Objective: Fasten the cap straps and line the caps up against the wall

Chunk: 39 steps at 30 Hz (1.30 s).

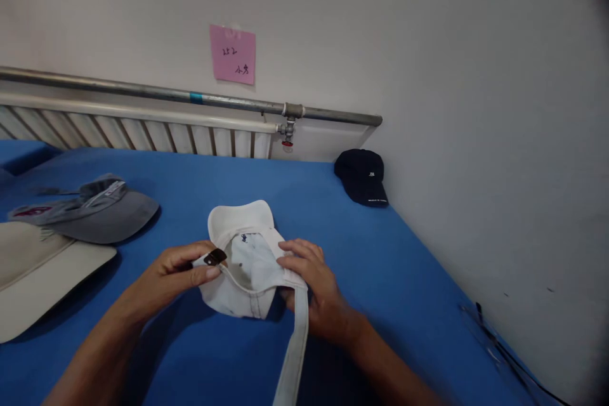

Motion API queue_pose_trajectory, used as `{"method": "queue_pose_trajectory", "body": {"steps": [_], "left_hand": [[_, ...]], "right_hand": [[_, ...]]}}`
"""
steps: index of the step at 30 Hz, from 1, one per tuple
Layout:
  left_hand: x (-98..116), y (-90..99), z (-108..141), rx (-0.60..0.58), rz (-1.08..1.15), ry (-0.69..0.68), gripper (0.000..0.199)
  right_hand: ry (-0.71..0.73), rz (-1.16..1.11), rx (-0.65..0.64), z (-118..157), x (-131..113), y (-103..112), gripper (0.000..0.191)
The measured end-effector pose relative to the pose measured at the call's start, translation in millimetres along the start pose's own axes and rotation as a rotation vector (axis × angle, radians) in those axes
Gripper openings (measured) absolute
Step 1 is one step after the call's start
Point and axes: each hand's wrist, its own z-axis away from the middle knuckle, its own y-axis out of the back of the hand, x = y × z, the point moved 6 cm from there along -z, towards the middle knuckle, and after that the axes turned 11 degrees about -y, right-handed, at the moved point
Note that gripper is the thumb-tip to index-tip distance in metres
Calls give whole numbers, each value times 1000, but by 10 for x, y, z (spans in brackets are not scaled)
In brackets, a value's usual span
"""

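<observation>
The white cap [252, 263] lies hollow side up around the middle of the blue table [295, 184], its brim pointing to the far edge. The left hand [183, 266] has its thumb and fingers nearly together, pinching the cap's left rim beside a dark buckle [215, 257]. The right hand [318, 285] is a little wider, its fingers laid over the right rim and its thumb partly hidden under it, so the cap is held on both sides. A pale strap [295, 342] hangs from that right side toward the near edge. A black cap [359, 171] sits at the far right corner; by the left edge, a grey cap [102, 212] lies just beyond a beige cap [52, 273].
</observation>
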Motion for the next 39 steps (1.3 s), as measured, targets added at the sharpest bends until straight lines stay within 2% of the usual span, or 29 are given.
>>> {"method": "queue_pose_trajectory", "body": {"steps": [2, 5, 8, 10, 14, 15, 17, 21, 28, 33, 39], "left_hand": [[-15, -6, 4, 14, 19, 39, 13], [-17, -10, -20, 57, 9, 57, 16], [-15, -39, -48, 66, 3, 69, 19], [-20, -80, -57, 42, 9, 87, 21], [-53, -195, -53, -42, 16, 132, 24], [-67, -227, -51, -66, 18, 142, 25], [-93, -293, -51, -116, 20, 149, 26], [-121, -372, -68, -161, 18, 125, 24], [-144, -381, -86, -100, 69, 128, 20], [-177, -471, -87, -164, 48, 146, 19], [-204, -589, -81, -238, 45, 129, 17]], "right_hand": [[103, -7, -1, 21, -226, 49, 37], [208, -75, -75, 68, -481, 50, 26], [204, -261, -114, 119, -561, 35, 23], [37, -452, -167, 126, -469, -14, 20], [-646, -783, -243, 181, -45, -216, 26], [-766, -819, -249, 200, 26, -256, 27], [-885, -845, -293, 207, 95, -324, 28], [-935, -833, -398, 195, 116, -446, 30], [-986, -911, -316, 217, 200, -541, 24], [-1001, -1012, -338, 215, 161, -573, 22], [-1027, -1120, -308, 225, 146, -671, 20]]}}
